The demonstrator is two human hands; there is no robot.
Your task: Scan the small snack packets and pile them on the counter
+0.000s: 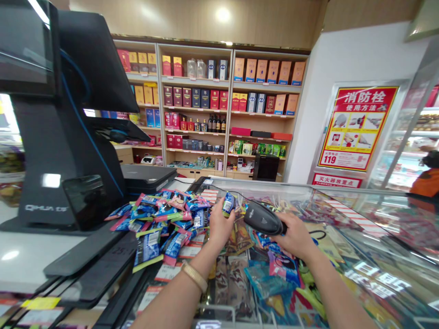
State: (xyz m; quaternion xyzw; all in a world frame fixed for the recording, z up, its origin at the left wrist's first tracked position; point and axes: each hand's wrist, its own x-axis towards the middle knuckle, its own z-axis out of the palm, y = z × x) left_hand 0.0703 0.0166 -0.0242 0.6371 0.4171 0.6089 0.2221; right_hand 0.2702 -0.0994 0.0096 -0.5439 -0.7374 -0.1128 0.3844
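Head view: packet and scanner face each other, so aim matters most

The left hand [221,223] has its thumb and fingers closed on one small blue packet [228,202], holding it up over the glass-topped table [291,186]. A pale printed patch on the packet looks uncovered. The right hand [292,230] is wrapped around the handle of a black barcode scanner [262,218], whose head points toward the packet, near it but apparently apart. Its reading window and any trigger finger cannot be seen.

To read this packet well, I would keep the fingertips off the printed patch, pull the wrapper flat so creases do not bend the code, and turn that face squarely to the scanner head. A small gap should serve better than touching. Glare on the shiny film could spoil a reading; a slight tilt might cure it. The pile of packets [171,212] lies close on the left, so the beam is best kept off it.
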